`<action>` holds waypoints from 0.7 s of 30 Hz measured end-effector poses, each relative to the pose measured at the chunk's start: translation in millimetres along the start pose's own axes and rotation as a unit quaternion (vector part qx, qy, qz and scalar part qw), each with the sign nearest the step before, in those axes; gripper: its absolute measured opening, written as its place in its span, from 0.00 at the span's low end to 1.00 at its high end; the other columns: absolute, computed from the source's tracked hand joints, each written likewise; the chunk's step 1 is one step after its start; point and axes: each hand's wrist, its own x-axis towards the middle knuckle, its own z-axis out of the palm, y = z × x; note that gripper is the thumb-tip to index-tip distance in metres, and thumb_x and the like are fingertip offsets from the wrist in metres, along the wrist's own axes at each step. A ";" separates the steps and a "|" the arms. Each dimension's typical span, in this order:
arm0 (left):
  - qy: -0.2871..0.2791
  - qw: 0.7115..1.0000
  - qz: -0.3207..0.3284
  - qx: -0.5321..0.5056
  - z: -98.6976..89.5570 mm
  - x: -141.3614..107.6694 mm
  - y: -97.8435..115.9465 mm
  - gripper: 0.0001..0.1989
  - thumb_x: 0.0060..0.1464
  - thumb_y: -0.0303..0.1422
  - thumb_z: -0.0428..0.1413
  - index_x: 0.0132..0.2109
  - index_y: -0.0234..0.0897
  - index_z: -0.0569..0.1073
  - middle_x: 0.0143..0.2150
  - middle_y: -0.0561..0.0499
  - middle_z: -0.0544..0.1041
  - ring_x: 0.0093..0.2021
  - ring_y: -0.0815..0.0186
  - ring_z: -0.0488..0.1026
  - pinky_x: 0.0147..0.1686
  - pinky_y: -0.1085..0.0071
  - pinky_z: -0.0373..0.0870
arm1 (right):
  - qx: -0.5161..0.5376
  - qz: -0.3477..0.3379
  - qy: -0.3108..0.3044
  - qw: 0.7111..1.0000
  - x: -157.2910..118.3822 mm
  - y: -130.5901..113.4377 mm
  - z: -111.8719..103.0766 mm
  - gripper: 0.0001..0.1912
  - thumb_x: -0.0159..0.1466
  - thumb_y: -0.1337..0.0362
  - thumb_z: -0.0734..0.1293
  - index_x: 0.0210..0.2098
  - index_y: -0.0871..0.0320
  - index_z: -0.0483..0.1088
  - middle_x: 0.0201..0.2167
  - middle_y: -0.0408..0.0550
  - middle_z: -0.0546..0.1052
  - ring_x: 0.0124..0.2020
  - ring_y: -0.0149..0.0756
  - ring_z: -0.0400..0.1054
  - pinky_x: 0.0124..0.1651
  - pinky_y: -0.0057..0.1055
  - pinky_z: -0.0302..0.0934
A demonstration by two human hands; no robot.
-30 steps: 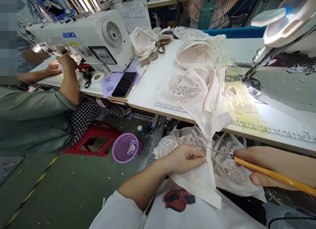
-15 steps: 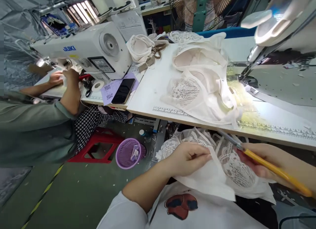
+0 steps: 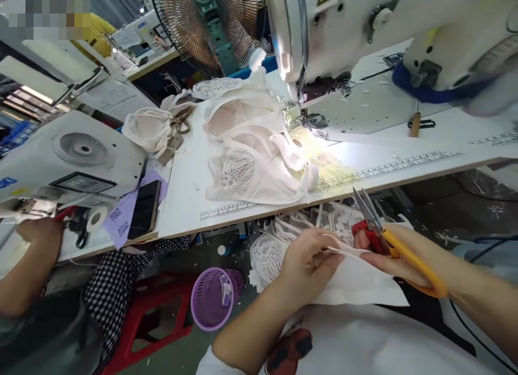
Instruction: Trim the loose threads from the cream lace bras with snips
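Note:
My left hand is closed in a pinch on the edge of a white lace bra over my lap. Its lace cup hangs beside that hand, and part of the garment lies under both hands. My right hand grips scissors with a yellow-orange handle. The blades are parted and point up toward the table edge. Something red shows at the right fingers; I cannot make out what it is. The right thumb also touches the white fabric.
More white bras lie on the sewing table, beside the sewing machine. At left are a phone, a tape roll and a co-worker's arm. A purple basket and a red stool stand below.
My view has swung to the right. The scissors have turned so the blades point up and stand apart. My right hand has come closer to my left and now touches the fabric.

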 end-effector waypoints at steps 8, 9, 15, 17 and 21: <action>0.003 0.992 0.030 0.121 7.4 -1.8 7.1 0.02 0.55 0.28 0.54 0.33 0.38 0.69 0.33 0.49 0.77 0.36 0.66 0.75 0.37 0.70 0.73 | -0.101 -0.011 -0.039 0.994 2.4 1.5 -12.2 0.11 0.54 0.59 0.66 0.26 0.54 0.57 0.26 0.42 0.66 0.26 0.32 0.59 0.28 0.28 0.58; -0.018 0.989 0.055 0.133 9.3 -1.8 9.7 0.03 0.56 0.27 0.52 0.34 0.38 0.68 0.33 0.48 0.78 0.37 0.66 0.76 0.38 0.70 0.73 | -0.126 0.008 -0.044 0.991 5.6 2.9 -11.0 0.11 0.51 0.60 0.65 0.24 0.54 0.56 0.24 0.41 0.66 0.25 0.32 0.58 0.26 0.28 0.57; -0.040 0.993 0.026 0.107 19.2 -4.5 10.5 0.04 0.55 0.25 0.51 0.34 0.39 0.67 0.34 0.47 0.77 0.36 0.66 0.75 0.36 0.70 0.72 | -0.111 0.059 -0.015 0.992 9.2 13.1 -10.5 0.13 0.50 0.57 0.66 0.23 0.54 0.57 0.23 0.42 0.68 0.25 0.34 0.60 0.26 0.29 0.58; 0.012 0.995 -0.070 0.064 19.3 -5.2 5.5 0.03 0.54 0.28 0.53 0.32 0.39 0.66 0.33 0.49 0.75 0.33 0.68 0.73 0.32 0.73 0.71 | -0.020 0.044 -0.025 0.998 1.5 18.6 -12.9 0.14 0.52 0.52 0.68 0.29 0.55 0.63 0.29 0.44 0.70 0.29 0.35 0.64 0.30 0.30 0.61; 0.079 0.975 -0.207 -0.014 18.4 -4.7 -1.3 0.06 0.51 0.32 0.56 0.31 0.38 0.65 0.27 0.53 0.70 0.26 0.72 0.66 0.25 0.77 0.64 | 0.141 0.011 -0.003 0.990 -13.6 30.1 -10.3 0.25 0.49 0.46 0.73 0.38 0.55 0.67 0.35 0.47 0.72 0.35 0.40 0.67 0.35 0.33 0.64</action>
